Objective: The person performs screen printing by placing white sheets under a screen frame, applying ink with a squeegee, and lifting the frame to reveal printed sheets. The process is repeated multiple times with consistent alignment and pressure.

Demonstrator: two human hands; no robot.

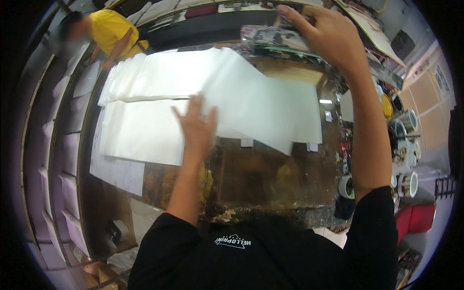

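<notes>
My left hand [197,123] is spread and blurred over the right ends of two layered rows of white sheets: a far row [154,75] and a near row [142,130]. Beside its fingers, a pale translucent sheet [246,99] slants across the dark stained table [261,179], overlapping another pale sheet [304,108] on the right. I cannot tell whether the fingers touch the slanted sheet. My right hand [331,34] is raised at the far right, thumb stretched out apart from the other fingers, above a plastic-covered bundle [273,36]. Its fingertips are partly cut off.
A person in a yellow shirt [113,31] stands at the far left. Shelves [72,159] with white sheets line the left side. Several cans [408,183] and a yellow lid [386,105] stand at the right. A red chair [418,220] is at the lower right.
</notes>
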